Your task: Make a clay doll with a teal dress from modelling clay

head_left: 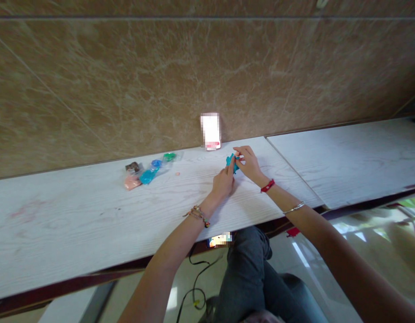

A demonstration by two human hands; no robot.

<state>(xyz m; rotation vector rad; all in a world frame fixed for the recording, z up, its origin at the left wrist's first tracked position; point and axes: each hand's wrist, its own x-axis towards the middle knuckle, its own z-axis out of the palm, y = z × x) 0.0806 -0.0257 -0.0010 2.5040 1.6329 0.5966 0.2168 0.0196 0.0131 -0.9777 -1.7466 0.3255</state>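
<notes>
A small teal piece is held just above the white wood-grain table, near the wall. My left hand has its fingers closed, the index finger pointing up against the piece. My right hand pinches the same piece from the right. To the left lie several small packets: a teal one, a pink one, a dark one, a blue one and a green one. A tiny pink bit lies between the packets and my hands.
A white card with a red base leans against the brown marble wall. A second tabletop adjoins on the right. Below the table edge are my knees in dark trousers, a black cable and a glossy floor.
</notes>
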